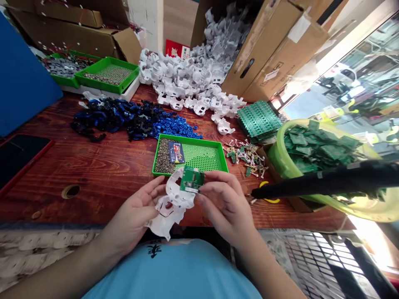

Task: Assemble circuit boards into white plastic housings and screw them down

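Observation:
My left hand cradles a white plastic housing from below, fingers curled under it. My right hand pinches a small green circuit board by its right edge and holds it against the top of the housing. Both hands hover just above the near edge of the wooden table. Directly behind them sits a green tray holding small screws and a card.
A heap of white housings spills from a cardboard box at the back. Blue and black parts lie left of centre. Stacked green boards, a yellow-green tub of boards and a black tool occupy the right. Two more green trays sit back left.

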`<state>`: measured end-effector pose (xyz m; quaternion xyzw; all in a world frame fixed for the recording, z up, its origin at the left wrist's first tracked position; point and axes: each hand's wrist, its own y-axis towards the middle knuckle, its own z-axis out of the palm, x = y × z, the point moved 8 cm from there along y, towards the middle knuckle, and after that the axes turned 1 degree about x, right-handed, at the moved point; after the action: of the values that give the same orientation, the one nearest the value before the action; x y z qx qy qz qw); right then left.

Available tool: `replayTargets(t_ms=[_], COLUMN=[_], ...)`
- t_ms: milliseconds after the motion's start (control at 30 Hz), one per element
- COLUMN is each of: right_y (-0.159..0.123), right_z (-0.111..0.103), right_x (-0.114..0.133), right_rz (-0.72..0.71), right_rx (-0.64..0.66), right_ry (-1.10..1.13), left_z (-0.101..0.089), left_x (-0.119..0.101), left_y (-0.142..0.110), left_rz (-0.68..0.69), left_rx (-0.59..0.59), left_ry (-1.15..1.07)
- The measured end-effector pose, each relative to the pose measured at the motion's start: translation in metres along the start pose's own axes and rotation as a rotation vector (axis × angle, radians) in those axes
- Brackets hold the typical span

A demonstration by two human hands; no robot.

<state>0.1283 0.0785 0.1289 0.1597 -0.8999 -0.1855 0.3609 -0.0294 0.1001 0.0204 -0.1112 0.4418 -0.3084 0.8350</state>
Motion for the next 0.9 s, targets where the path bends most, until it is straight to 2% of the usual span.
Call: replayTargets(t_ms=[100,167,300,533,700,900], right_y=[0.005,0.001,-0.010,-0.011,-0.011,-0.008], right_z=[0.021,0.026,0.024,0.030,0.031,0.032], right_x=[-0.001,-0.004,-0.008,-0.006,-0.005,-0.001], right_rz=[-0.006,-0.008,-0.007,-0.004,-0.027,-0.099], right_rx=[0.100,0.095,0.011,0.008,0.037,0.012], right_ry=[-0.064,-0.067,-0.111,-0.181,-0.151,-0.244], left_z=[0.013,0.017,0.016,0.016,0.015,0.018], left_x=[0.009,0.011,0.007,0.011,0.013,0.012], left_y=[0.003,0.003,0.003,0.004,0.005,0.000], left_rz=[-0.016,-0.013,0.038,0.105,0.107,0.105], left_rx=[0.113,0.171,0.178,0.170,0.162,0.205], left_ry=[-0.012,-0.010,-0.022,-0.051,-0.045,0.008])
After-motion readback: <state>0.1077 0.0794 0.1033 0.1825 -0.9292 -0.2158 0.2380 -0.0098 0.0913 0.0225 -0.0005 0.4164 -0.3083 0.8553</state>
